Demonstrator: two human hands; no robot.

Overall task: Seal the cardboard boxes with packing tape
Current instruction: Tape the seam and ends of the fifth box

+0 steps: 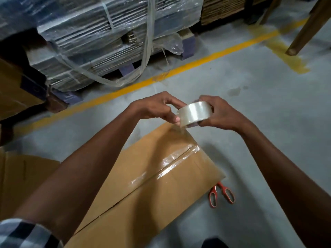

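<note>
A brown cardboard box [161,190] lies on the floor below my arms, flaps closed, with clear tape stuck along the far part of its centre seam [172,163]. A roll of clear packing tape [194,112] is held in the air just above the box's far corner. My right hand [220,113] grips the roll from the right, fingers curled around it. My left hand [157,107] pinches the roll's left edge with thumb and fingertips, where a short clear strip hangs down toward the box.
Red-handled scissors [221,195] lie on the grey floor right of the box. Another cardboard piece [23,178] sits at the left. A wrapped pallet of flat cartons [100,38] stands beyond a yellow floor line [179,68]. A wooden leg [304,31] stands at the top right.
</note>
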